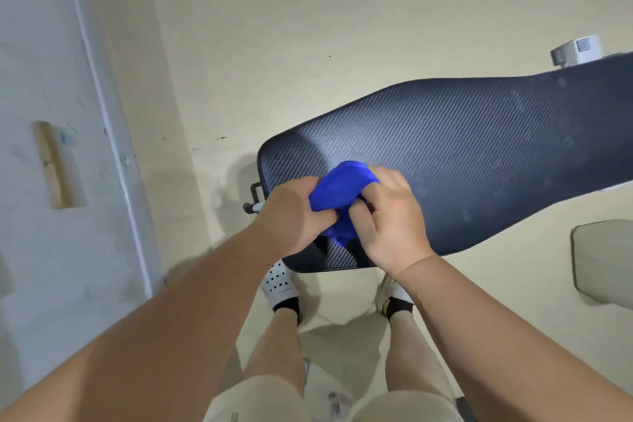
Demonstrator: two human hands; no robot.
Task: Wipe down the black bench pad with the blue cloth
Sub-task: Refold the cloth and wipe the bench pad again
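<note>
The black bench pad, with a woven carbon-like texture, runs from the centre of the view out to the right edge. A bunched blue cloth sits over the pad's near left end. My left hand grips the cloth from the left, fingers curled into it. My right hand grips it from the right, thumb and fingers pinching the fabric. Part of the cloth hangs down between my hands and hides a patch of the pad.
Beige floor surrounds the bench. A pale blue wall or door panel stands at the left. A black frame bracket pokes out beside the pad's left end. A white box lies at the far right, a beige object at right. My feet stand under the pad.
</note>
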